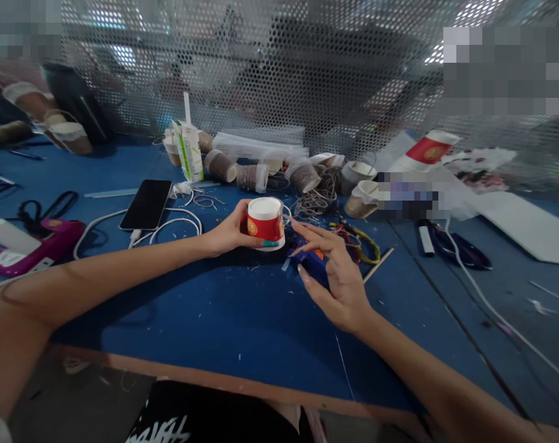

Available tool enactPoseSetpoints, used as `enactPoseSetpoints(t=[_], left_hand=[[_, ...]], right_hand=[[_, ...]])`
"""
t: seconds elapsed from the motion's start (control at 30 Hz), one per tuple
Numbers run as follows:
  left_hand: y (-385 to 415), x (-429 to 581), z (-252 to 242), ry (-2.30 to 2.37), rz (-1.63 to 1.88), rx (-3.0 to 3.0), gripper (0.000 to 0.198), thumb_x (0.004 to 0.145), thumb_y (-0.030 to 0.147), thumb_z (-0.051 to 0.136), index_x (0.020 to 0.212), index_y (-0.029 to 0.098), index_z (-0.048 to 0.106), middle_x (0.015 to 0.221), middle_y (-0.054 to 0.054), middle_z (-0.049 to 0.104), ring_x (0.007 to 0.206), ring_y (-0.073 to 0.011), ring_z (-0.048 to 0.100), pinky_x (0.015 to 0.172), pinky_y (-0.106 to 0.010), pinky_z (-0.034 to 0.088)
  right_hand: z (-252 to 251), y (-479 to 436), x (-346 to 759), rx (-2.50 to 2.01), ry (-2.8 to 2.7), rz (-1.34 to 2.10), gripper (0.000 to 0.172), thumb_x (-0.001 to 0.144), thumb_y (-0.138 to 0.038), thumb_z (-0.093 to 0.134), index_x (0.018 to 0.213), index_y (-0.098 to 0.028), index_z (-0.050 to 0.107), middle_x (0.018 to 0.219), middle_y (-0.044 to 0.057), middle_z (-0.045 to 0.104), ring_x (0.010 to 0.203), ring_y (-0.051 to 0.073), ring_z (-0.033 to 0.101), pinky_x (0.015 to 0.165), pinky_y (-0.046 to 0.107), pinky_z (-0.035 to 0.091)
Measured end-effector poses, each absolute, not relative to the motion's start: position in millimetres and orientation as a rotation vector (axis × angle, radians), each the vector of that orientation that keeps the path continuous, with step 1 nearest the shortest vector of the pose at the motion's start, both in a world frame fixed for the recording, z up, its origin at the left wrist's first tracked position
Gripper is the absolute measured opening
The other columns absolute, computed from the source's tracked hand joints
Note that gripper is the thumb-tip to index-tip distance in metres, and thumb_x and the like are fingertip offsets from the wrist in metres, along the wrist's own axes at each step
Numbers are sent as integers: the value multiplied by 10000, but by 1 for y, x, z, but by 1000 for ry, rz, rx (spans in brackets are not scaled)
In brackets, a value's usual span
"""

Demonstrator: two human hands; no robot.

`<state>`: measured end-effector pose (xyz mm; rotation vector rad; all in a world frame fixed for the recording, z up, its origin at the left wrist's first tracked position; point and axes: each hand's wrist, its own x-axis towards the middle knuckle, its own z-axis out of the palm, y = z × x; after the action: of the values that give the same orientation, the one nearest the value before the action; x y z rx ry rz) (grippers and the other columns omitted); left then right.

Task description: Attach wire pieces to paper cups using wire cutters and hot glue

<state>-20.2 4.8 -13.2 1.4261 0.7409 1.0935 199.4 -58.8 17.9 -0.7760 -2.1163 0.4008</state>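
My left hand (231, 232) grips a small red and white paper cup (265, 223), turned upside down on the blue table (224, 320), thumb along its lower rim. My right hand (335, 271) hovers just right of the cup with fingers spread, holding nothing. Under that hand lies a blue glue gun (313, 263) with an orange part, partly hidden by the fingers.
A black phone (146, 204) on a white cable lies to the left, near a pink tool (34, 249). Several twine-wrapped cups (302, 175), a juice carton (189, 151), a tangle of twine, scissors (459, 249) and a wooden stick crowd the back. A perforated metal screen stands behind.
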Motion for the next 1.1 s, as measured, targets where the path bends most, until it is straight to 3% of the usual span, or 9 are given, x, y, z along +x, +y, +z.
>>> enactPoseSetpoints(t=[0.2, 0.47, 0.73, 0.93, 1.1], left_hand=[[4, -19, -13, 744, 1170, 1552, 713, 546, 206, 803, 1118, 223, 378, 1185, -69, 538, 1149, -265, 528, 1049, -501, 371], [5, -20, -14, 784, 1231, 1700, 739, 558, 241, 806, 1148, 229, 362, 1182, -70, 499, 1181, -266, 489, 1074, -483, 348], [5, -20, -16, 825, 1267, 1756, 726, 582, 252, 792, 1169, 236, 365, 1185, -68, 486, 1173, -261, 486, 1061, -478, 361], [4, -21, -15, 849, 1291, 1832, 724, 578, 254, 793, 1166, 228, 372, 1188, -72, 485, 1168, -262, 491, 1061, -471, 367], [3, -21, -15, 845, 1320, 1905, 710, 584, 231, 778, 1158, 231, 359, 1181, -74, 483, 1157, -259, 499, 1046, -468, 378]], right_hand=[[15, -61, 199, -673, -1980, 676, 319, 813, -109, 547, 1093, -253, 499, 1390, 101, 511, 1300, 260, 470, 1057, 496, 406], [16, -63, 196, -716, -1904, 727, 227, 843, -168, 545, 1053, -252, 529, 1395, 89, 507, 1324, 259, 443, 1091, 494, 378], [21, -67, 195, -763, -1840, 862, 149, 866, -280, 539, 1008, -241, 517, 1236, 114, 602, 1184, 268, 567, 1029, 495, 444], [20, -67, 194, -722, -1804, 851, 124, 862, -245, 557, 986, -243, 555, 1205, 84, 619, 1170, 263, 576, 996, 477, 473], [16, -63, 196, -681, -1702, 817, 142, 844, -193, 580, 969, -247, 539, 1163, 70, 636, 1198, 265, 563, 1054, 522, 417]])
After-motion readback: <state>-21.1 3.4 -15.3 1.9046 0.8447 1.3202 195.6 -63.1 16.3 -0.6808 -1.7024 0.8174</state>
